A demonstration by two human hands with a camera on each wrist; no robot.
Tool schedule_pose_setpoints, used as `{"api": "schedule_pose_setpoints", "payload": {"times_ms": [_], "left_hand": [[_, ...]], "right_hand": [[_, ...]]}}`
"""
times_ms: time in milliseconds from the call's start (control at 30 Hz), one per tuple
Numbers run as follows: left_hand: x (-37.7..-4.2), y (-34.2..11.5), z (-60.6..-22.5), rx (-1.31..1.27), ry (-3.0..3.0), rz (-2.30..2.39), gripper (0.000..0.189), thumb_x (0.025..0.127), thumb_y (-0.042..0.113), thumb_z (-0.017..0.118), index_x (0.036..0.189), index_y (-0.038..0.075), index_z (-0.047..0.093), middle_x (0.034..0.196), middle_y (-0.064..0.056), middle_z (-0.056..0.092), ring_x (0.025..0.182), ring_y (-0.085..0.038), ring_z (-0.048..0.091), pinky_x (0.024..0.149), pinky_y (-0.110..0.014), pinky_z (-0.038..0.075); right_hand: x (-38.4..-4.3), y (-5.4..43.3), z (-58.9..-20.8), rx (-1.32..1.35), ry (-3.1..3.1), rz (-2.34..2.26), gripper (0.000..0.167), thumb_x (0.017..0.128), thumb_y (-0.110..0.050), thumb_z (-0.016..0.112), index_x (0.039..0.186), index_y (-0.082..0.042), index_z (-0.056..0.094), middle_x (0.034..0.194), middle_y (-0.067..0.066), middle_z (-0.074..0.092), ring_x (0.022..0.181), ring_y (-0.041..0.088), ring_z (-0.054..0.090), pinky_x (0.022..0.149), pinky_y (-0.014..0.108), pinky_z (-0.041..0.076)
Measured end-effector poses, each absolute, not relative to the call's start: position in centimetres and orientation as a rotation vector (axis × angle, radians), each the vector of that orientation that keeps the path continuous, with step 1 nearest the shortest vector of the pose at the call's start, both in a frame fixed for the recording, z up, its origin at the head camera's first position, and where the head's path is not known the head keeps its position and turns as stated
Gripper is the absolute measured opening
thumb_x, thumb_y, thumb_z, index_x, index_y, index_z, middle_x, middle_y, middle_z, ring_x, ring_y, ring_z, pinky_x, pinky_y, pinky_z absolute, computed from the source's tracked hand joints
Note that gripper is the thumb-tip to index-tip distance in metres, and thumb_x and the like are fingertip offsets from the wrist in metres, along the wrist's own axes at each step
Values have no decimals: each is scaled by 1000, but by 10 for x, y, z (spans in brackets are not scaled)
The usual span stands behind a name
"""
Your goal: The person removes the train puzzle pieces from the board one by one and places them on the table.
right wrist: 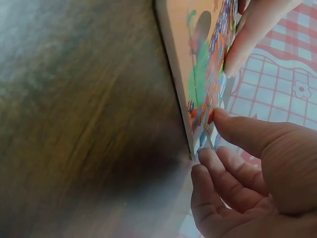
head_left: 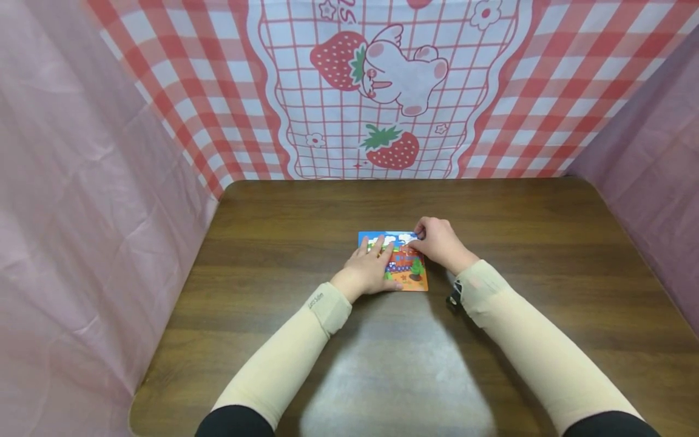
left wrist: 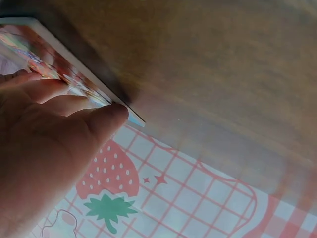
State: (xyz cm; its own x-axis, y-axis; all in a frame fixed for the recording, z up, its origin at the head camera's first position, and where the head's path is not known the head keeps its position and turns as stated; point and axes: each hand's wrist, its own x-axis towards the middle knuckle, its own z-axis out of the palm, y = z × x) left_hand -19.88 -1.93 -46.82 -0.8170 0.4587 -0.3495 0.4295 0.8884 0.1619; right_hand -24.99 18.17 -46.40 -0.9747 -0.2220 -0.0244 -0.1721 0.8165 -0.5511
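A small square picture puzzle board (head_left: 408,280) lies flat on the table, printed with blue sky, clouds, a red train and a green tree. My left hand (head_left: 364,271) rests on its left part with the fingers spread, covering some of the picture. At the upper right corner, my right hand (head_left: 441,243) pinches a thin puzzle piece (right wrist: 210,135) between thumb and fingers. In the right wrist view that piece stands tilted against the board's face. Seen from the left wrist, the thumb (left wrist: 111,119) lies along the board's near edge.
Brown wooden table (head_left: 262,243) with rounded corners surrounds the board. A red-and-white checked cloth with strawberries (head_left: 393,150) hangs behind the far edge. Pink curtains (head_left: 82,212) hang at both sides. A small black object (head_left: 453,300) sits at the right wrist.
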Motion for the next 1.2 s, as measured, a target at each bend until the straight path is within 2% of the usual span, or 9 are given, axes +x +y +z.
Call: {"api": "schedule_pose_setpoints", "payload": {"times_ms": [100, 300, 367, 767, 1200], "left_hand": [[-198, -19, -468, 708, 2676, 91, 98, 93, 73, 52, 166, 21, 12, 170, -6, 5, 149, -48, 4, 119, -50, 16], [-196, -19, -467, 764, 2664, 66, 81, 96, 70, 48, 163, 41, 14, 170, -11, 5, 147, -56, 4, 118, -55, 17], [-196, -19, -468, 772, 2664, 51, 78, 96, 71, 47, 163, 44, 15, 169, -12, 5, 146, -56, 4, 118, -55, 18], [-197, -20, -466, 803, 2673, -7, 78, 96, 71, 46, 163, 43, 16, 169, -12, 8, 149, -49, 7, 119, -54, 17], [-195, -19, -466, 766, 2671, 8, 77, 96, 71, 46, 162, 45, 15, 169, -10, 6, 148, -53, 5, 119, -53, 17]], "right_hand": [[-251, 182, -465, -303, 2912, -872, 27, 86, -17, 83, 95, 2, 67, 88, 13, 65, 82, 28, 60, 76, 42, 51], [-252, 181, -465, -292, 2900, -871, 29, 85, -18, 84, 96, 4, 68, 90, 14, 66, 84, 29, 62, 79, 43, 52], [-251, 181, -464, -296, 2894, -875, 30, 85, -18, 83, 96, 5, 68, 91, 15, 67, 84, 29, 62, 79, 44, 53], [-251, 185, -463, -261, 2859, -1039, 23, 87, -12, 81, 99, 3, 69, 89, 13, 71, 85, 28, 66, 78, 44, 53], [-248, 192, -463, -234, 2813, -1148, 17, 91, -15, 79, 99, -1, 73, 89, 10, 74, 84, 26, 68, 78, 43, 51]]}}
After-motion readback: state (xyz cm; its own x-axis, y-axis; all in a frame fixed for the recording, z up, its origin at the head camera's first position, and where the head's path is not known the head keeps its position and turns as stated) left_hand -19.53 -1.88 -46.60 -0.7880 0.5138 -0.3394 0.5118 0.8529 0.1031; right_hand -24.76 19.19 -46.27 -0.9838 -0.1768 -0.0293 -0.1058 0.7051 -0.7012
